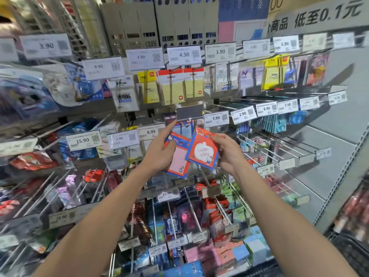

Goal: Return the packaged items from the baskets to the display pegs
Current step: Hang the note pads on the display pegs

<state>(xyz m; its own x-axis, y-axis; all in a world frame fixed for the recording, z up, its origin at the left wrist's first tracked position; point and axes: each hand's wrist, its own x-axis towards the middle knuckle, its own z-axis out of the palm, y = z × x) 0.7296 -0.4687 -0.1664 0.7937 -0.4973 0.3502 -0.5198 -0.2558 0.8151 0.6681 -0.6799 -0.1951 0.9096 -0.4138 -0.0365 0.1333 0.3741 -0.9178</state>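
Stock entry, display wall, as I am viewing it over the head camera.

1. Left hand (pixel 159 154): I am seeing it gripping the pink-pad packet (pixel 178 159), with the thumb pressing on the packet's front and the other fingers curling behind. The index finger is stretching up and away from the grip, and its tip is touching the lower left corner of the grey label holder (pixel 189 112).

2. Right hand (pixel 229 154): it is pinching the white-apple packet (pixel 201 151) by its upper right edge, thumb on the front, fingers going behind. The packet is tilting and is overlapping the right edge of the pink-pad packet, so the two are sitting between the two grips, in front of the pegs and not hanging on one.

3. Grey label holder: it is sitting just above both grips, showing a blank face. A blue-checked packet (pixel 184 126) is hanging just behind and below it.

4. 3.90 tag (pixel 216 118): it is hanging above the right grip, just right of the holder.

5. 8.99 tag (pixel 151 132): it is hanging above the left grip, just left of the raised index finger.

6. Yellow sticky-note packs (pixel 173 90): they are hanging well above both grips.

7. Metal pegs (pixel 279 144): they are running out to the right of the right grip.

8. 11.90 tag (pixel 166 194): it is sitting below both grips, between my forearms.
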